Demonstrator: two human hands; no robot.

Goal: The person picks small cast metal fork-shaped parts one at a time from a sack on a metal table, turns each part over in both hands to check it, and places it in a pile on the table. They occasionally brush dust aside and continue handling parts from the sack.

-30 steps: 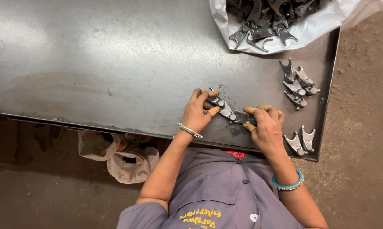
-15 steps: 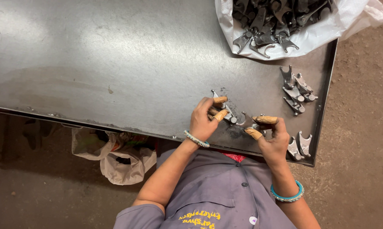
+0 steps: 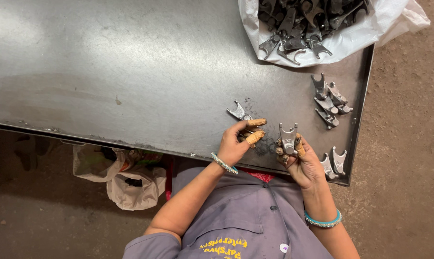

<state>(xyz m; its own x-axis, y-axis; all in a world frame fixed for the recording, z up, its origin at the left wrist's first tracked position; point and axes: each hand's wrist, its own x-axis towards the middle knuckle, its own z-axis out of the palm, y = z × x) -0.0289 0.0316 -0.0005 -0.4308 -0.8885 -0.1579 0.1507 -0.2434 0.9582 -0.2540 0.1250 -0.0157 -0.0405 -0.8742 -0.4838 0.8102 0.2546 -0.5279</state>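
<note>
Two forked metal parts, one [image 3: 288, 138] upright in right hand [image 3: 301, 162] grip, one [image 3: 239, 112] under left hand [image 3: 236, 143] fingertips

shirt [image 3: 236, 216]: grey-purple work shirt, short sleeves, buttoned placket with small dark buttons, a chest pocket flap, yellow stitched lettering low on the chest, a small white round badge beside it
undershirt [image 3: 258, 175]: a strip of red cloth showing at the collar
left hand [image 3: 236, 144]: tan rubber caps on the fingertips, a pale beaded bracelet at the wrist
right hand [image 3: 303, 163]: tan, grimy finger caps, a turquoise beaded bangle on the forearm
arms: bare below the sleeves
</note>
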